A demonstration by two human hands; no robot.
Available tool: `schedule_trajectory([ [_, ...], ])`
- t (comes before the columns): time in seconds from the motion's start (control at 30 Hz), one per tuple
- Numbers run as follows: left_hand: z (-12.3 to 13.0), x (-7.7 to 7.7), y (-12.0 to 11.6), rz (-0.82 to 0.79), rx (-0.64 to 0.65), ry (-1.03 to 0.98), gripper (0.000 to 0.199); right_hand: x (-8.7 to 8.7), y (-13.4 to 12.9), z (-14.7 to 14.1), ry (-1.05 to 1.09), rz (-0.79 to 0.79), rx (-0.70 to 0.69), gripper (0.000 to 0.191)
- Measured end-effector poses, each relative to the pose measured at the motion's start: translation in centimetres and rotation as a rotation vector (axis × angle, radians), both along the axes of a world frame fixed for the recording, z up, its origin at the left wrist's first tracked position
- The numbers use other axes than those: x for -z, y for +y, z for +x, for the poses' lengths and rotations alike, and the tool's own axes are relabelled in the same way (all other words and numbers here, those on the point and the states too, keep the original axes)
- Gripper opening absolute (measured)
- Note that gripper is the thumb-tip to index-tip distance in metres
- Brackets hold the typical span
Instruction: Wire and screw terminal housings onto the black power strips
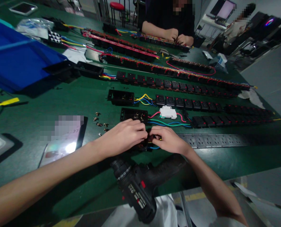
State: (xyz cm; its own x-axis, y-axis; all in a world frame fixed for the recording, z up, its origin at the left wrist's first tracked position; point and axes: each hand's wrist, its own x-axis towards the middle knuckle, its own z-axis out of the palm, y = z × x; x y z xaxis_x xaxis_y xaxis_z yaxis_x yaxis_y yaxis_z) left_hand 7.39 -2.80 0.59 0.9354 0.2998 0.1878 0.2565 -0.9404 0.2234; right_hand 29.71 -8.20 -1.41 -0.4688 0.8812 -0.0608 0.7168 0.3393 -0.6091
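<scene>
Both of my hands meet over a black end box (142, 145) wired to the nearest socket strip (213, 140). My left hand (131, 134) has its fingers curled down at the box, and their tips are hidden. My right hand (165, 138) pinches at the box's right side, by the blue and yellow wires (154, 147); what lies between its fingertips is too small to make out. Just behind is another open black box (134, 115), with red, green and blue wires running to a strip. A black cordless drill (140, 186) lies in front of my hands.
Small brass screws (99, 124) lie left of the boxes. A phone (62, 142) rests near my left forearm. More socket strips (188, 103) stretch across the green table (36, 104). Blue bin (19, 56) stands far left. Across the table a person's hands (177, 37) work on a strip.
</scene>
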Motion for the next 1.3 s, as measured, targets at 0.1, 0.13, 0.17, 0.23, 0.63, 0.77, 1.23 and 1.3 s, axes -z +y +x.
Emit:
schedule_trajectory([
  [0.1, 0.0, 0.0, 0.2, -0.011, 0.005, 0.004, 0.016, 0.1, 0.0, 0.0, 0.003, 0.003, 0.002, 0.014],
  [0.13, -0.1, 0.0, 0.2, -0.007, 0.004, 0.004, 0.016, 0.1, 0.0, 0.0, 0.003, 0.003, 0.003, 0.014],
  [0.17, -0.1, 0.0, 0.3, -0.002, 0.003, 0.003, 0.016, 0.1, 0.0, 0.0, 0.001, 0.001, 0.003, 0.014],
  [0.23, -0.1, 0.0, 0.3, 0.010, 0.003, 0.001, 0.016, 0.1, 0.0, 0.0, -0.002, -0.003, 0.003, 0.014],
  [0.63, -0.3, -0.5, 0.9, -0.166, -0.039, -0.072, 0.013, 0.2, 0.0, 0.1, 0.019, 0.001, 0.000, 0.008],
  [0.77, -0.5, -0.7, 1.4, -0.222, -0.064, -0.098, 0.011, 0.1, 0.0, 0.1, -0.004, 0.007, -0.023, 0.010],
  [1.23, 0.0, -0.6, 0.5, -0.232, 0.062, -0.121, 0.010, -0.2, 0.1, 0.3, -0.056, 0.025, -0.095, 0.006],
  [1.3, 0.0, -0.5, 0.4, -0.233, 0.064, -0.111, 0.010, -0.2, 0.1, 0.3, -0.051, 0.022, -0.095, 0.006],
])
